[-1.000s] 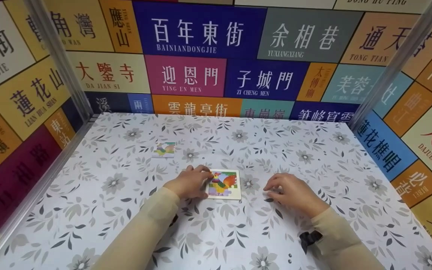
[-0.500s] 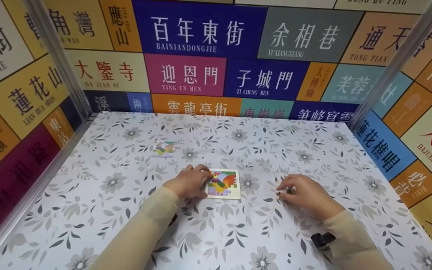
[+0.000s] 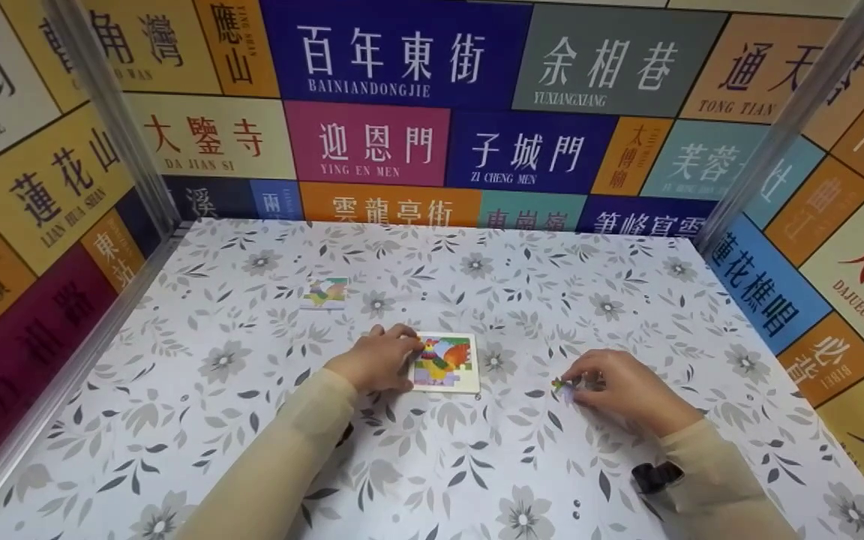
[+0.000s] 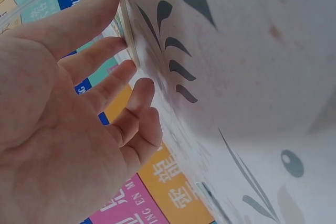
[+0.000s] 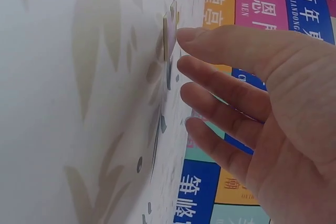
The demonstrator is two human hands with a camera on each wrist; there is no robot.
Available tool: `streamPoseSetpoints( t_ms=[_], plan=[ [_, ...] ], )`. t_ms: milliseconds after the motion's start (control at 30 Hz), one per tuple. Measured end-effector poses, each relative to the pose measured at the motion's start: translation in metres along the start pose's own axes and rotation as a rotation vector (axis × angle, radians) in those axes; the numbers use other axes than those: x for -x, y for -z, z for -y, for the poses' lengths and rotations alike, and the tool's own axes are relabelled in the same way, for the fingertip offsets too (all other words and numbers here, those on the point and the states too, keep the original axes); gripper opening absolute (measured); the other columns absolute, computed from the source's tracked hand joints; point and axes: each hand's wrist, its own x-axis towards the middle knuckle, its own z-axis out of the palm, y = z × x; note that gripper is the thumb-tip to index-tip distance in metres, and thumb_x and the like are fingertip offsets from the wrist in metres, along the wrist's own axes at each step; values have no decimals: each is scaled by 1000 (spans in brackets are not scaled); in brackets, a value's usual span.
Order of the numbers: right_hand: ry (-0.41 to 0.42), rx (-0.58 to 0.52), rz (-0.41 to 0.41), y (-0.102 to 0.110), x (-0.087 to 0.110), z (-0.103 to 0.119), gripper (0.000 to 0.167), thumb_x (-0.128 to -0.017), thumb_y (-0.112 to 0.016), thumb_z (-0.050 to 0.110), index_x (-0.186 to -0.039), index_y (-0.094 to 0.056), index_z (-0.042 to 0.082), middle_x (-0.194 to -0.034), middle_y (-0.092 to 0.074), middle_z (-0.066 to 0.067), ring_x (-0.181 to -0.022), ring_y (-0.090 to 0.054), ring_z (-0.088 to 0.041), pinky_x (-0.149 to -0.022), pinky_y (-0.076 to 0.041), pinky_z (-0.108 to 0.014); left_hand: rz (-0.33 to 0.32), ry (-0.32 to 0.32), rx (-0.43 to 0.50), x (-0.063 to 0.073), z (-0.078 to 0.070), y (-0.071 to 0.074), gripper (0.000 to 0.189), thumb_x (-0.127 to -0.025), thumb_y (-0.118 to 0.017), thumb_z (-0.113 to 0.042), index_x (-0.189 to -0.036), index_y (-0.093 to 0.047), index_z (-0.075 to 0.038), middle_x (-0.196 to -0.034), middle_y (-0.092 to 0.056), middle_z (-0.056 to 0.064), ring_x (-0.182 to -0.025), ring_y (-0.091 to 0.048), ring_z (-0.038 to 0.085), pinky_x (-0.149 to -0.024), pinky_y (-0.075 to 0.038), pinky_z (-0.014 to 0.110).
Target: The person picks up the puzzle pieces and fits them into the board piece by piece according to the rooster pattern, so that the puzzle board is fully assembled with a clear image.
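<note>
A small jigsaw puzzle [image 3: 443,363] of a colourful rooster in a cream frame lies mid-table in the head view; pale backing shows at its lower right. My left hand [image 3: 379,360] holds the frame's left side, with thumb and fingertips along its edge [image 4: 127,24] in the left wrist view. Off to the right, my right hand [image 3: 619,386] pinches a green and purple puzzle piece [image 3: 565,391] close over the table. In the right wrist view the piece [image 5: 170,32] stands tilted at the thumb tip, and the other fingers are loosely bent.
A picture card [image 3: 325,292] with a similar rooster lies behind and left of the puzzle. White cloth with grey flowers covers the table [image 3: 522,465]. Clear posts [image 3: 762,142] and walls of coloured street-name panels [image 3: 402,60] enclose the back and sides.
My right hand has moved right, away from the puzzle, and the piece in its fingers has come into view. My left hand stays at the frame; the head view has shifted slightly.
</note>
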Motion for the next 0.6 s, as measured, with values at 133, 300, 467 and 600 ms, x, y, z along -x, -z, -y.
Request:
streamPoseSetpoints(
  t_ms=[133, 300, 467, 600],
  plan=[
    [11, -2, 1, -3, 1, -1, 27, -81, -84, 7, -106, -81, 16, -101, -75, 1, -86, -63, -20, -76, -52, -30, 3, -4, 6, 1, 0, 0, 64, -89, -82, -26, -148, -57, -20, -160, -43, 4, -137, -43, 35, -114, -39, 54],
    [93, -5, -6, -4, -1, -2, 33, -81, -82, 0, -107, -81, 20, -110, -75, 2, -99, -68, -20, -87, -56, -35, 21, 55, 24, 1, 0, 1, 64, -90, -80, -28, -149, -56, -25, -161, -41, -2, -140, -41, 30, -115, -39, 52],
    [147, -15, 9, -6, -2, -5, 39, -81, -79, -7, -108, -81, 20, -113, -77, 0, -96, -68, -20, -80, -57, -35, 27, 62, 34, 1, -1, 0, 64, -90, -80, -27, -149, -56, -25, -161, -41, -2, -141, -41, 30, -116, -38, 52],
    [145, -19, 11, -6, -2, -8, 35, -83, -78, -5, -108, -81, 20, -113, -78, 1, -96, -70, -19, -80, -56, -34, 26, 54, 50, 1, -1, 0, 64, -90, -80, -26, -149, -56, -24, -161, -41, -1, -141, -40, 31, -116, -38, 52]
  ],
)
